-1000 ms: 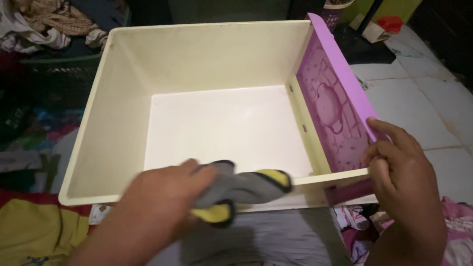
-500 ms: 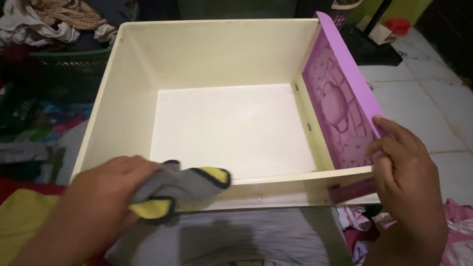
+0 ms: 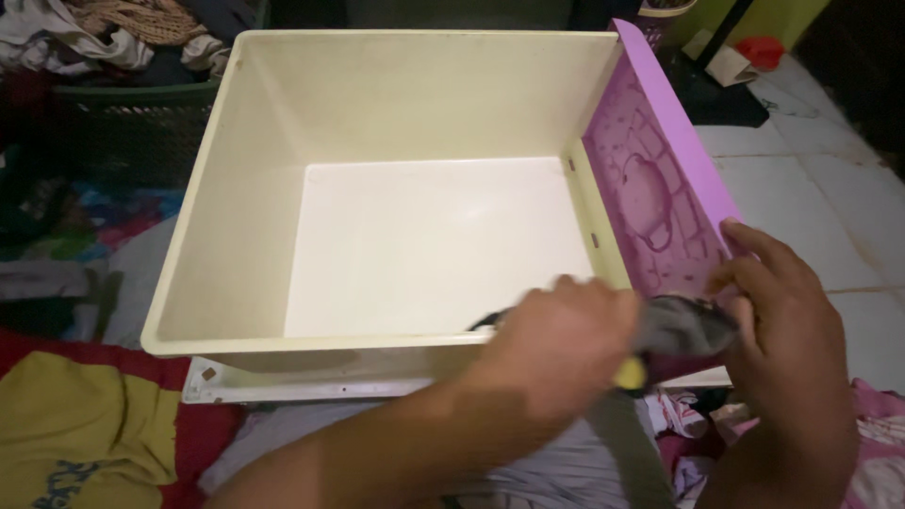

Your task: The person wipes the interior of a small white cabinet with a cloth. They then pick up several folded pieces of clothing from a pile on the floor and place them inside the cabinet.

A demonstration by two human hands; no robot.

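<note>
Head view: left hand (image 3: 556, 344) clenched around a grey-and-yellow cloth (image 3: 683, 325), pressed at the cream drawer's (image 3: 245, 188) front corner. Right hand (image 3: 787, 325) fingers grasp the purple front panel (image 3: 660, 160), touching the cloth.

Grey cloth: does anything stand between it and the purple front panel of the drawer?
Nothing visible. The left hand presses the grey cloth beside the purple panel, and the right hand steadies that panel's edge.
</note>
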